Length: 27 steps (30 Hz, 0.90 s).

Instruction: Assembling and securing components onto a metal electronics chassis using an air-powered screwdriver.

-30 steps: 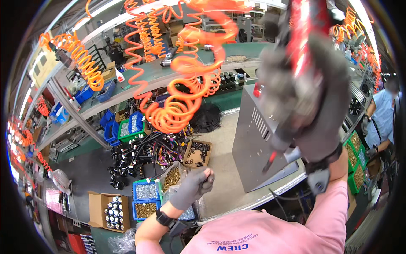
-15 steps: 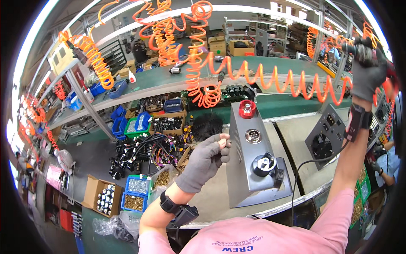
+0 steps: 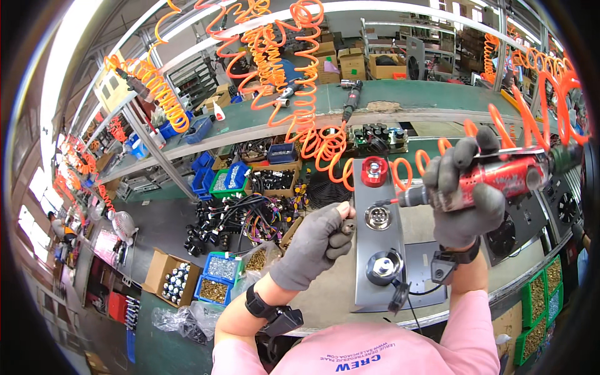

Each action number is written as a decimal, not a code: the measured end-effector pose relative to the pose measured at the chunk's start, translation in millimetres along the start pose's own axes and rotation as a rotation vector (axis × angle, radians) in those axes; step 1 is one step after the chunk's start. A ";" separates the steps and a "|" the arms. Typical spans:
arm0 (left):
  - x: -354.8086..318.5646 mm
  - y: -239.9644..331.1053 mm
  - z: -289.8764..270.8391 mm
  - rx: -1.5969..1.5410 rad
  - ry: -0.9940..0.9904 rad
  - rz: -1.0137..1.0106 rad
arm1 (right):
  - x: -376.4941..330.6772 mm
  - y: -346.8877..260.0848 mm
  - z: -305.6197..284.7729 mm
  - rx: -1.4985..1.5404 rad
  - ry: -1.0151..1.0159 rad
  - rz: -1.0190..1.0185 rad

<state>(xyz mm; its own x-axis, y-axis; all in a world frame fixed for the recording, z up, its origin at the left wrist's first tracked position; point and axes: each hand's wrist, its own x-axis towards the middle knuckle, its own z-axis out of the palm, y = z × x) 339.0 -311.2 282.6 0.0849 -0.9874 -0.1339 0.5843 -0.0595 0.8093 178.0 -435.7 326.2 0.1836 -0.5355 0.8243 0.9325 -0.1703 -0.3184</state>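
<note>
My right hand [image 3: 462, 200] is wrapped round a red power screwdriver [image 3: 497, 180], held level above the bench. Its bit points left, close to the round metal pin socket [image 3: 378, 217] on a grey metal box [image 3: 364, 247]; whether it touches a screw I cannot tell. My left hand [image 3: 319, 244], gloved in grey with bare fingertips, is pinched just left of the box, and anything between those fingers is too small to make out. The box also carries a red part [image 3: 375, 172] at its far end and a black and silver round connector [image 3: 384, 267] nearer me.
Orange coiled hoses [image 3: 303, 87] hang overhead and one stretches behind the box. Cable bundles [image 3: 250, 215], blue trays of small fasteners [image 3: 222, 267] and a carton of cylindrical parts [image 3: 175, 281] lie to the left. Panels with fans [image 3: 525, 228] stand at right, beside green bins [image 3: 534, 300].
My right hand has brought the screwdriver from the far upper right down and left to the box. The left hand stays pinched beside the box. The view has shifted slightly.
</note>
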 end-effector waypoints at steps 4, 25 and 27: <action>-3.7 7.4 10.5 0.017 0.013 -0.021 | 0.3 5.4 17.0 0.067 -0.062 0.016; 6.7 -3.2 19.2 -0.085 -0.019 0.082 | -3.7 -7.5 39.4 -0.054 -0.022 0.148; 2.9 -5.9 4.0 -0.063 0.059 0.134 | -9.0 7.5 37.9 -0.025 -0.014 0.182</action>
<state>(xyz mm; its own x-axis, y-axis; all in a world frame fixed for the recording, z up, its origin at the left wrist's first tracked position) 332.6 -314.2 279.7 0.2120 -0.9753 -0.0623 0.6138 0.0832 0.7851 195.2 -400.7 334.1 0.3533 -0.5477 0.7584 0.8756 -0.0918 -0.4742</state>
